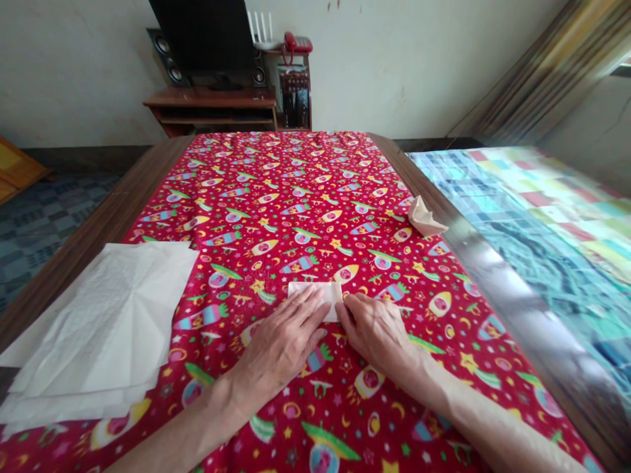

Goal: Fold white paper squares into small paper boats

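Observation:
A small folded piece of white paper point(332, 314) lies on the red patterned cloth point(315, 230) in front of me. My left hand point(292, 332) rests flat across the left part of the paper, fingers stretched out and pressing it down. At the paper's right edge, where a narrow strip is folded over, my right hand point(377, 328) has its thumb and curled fingers closed on it. A stack of larger creased white paper sheets point(108, 315) is to the left of my left hand. Toward the right edge of the cloth sits a folded paper shape point(424, 218).
The cloth covers a dark wooden table point(473, 256). Along the right side is a bed with a checked cover point(522, 217). Beyond the far end stand a low wooden stand point(211, 98) with a black screen point(202, 36), and a red telephone point(297, 45).

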`<action>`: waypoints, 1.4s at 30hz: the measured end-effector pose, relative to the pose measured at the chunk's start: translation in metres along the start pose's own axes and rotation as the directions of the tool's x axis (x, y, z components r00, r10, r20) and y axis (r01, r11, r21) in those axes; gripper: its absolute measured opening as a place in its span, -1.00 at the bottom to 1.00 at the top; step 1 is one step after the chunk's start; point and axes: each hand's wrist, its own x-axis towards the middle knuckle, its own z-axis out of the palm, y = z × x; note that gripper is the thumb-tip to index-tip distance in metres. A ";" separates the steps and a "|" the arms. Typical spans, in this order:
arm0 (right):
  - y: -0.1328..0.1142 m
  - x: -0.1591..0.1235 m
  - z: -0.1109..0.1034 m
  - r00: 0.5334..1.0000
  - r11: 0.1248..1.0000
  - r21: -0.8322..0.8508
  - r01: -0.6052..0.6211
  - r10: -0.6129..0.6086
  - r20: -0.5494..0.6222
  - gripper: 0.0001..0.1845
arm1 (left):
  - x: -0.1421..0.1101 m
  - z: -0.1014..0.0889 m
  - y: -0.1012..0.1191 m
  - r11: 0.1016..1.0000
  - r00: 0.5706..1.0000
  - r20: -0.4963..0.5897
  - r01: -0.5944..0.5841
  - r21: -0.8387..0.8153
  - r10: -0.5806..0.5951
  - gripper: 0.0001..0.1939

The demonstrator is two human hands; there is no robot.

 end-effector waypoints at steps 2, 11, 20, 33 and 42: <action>0.000 0.000 0.000 1.000 1.000 0.002 -0.005 0.004 0.028 -0.67 | -0.002 -0.001 0.002 1.000 0.999 0.044 -0.002 -0.004 0.002 -0.58; 0.000 0.004 0.001 1.000 1.000 0.001 0.002 -0.002 0.028 -0.69 | -0.005 0.002 0.001 1.000 0.988 0.155 -0.005 0.007 0.004 -0.52; 0.005 -0.004 -0.006 1.000 0.998 0.066 0.008 -0.007 -0.023 -0.78 | -0.004 0.002 0.001 1.000 0.991 0.135 -0.012 -0.006 0.013 -0.54; 0.003 -0.036 -0.011 0.912 0.932 0.116 0.344 -0.361 0.196 -0.35 | -0.020 -0.010 -0.004 0.998 0.986 0.164 -0.051 0.046 0.043 -0.46; 0.010 -0.039 -0.014 0.927 0.930 0.088 0.358 -0.365 0.089 -0.46 | -0.050 -0.028 -0.013 0.991 0.989 0.147 0.000 0.136 -0.020 -0.49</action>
